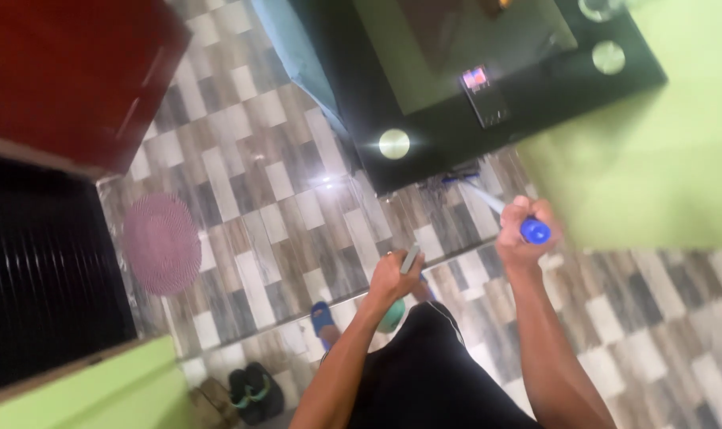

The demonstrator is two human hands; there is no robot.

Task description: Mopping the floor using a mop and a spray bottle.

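Observation:
My right hand (522, 237) is closed round a long pale stick with a blue end cap (535, 231). The stick (488, 200) slants up and left to a blurred blue head (450, 179) on the floor at the edge of the black table. Lower and to the left, my left hand (391, 276) grips a small flat grey piece (410, 258); a green rounded thing (392, 319) shows just under that hand, and what it is I cannot tell. My foot in a blue slipper (321, 319) stands on the patterned tile floor.
A black glass table (456, 135) with round metal discs stands ahead, a phone (483, 95) lying on it. A round pink mat (162, 242) lies at left near a red-brown door (67, 71). Dark shoes (249, 391) sit at bottom left. Green walls flank right and bottom left.

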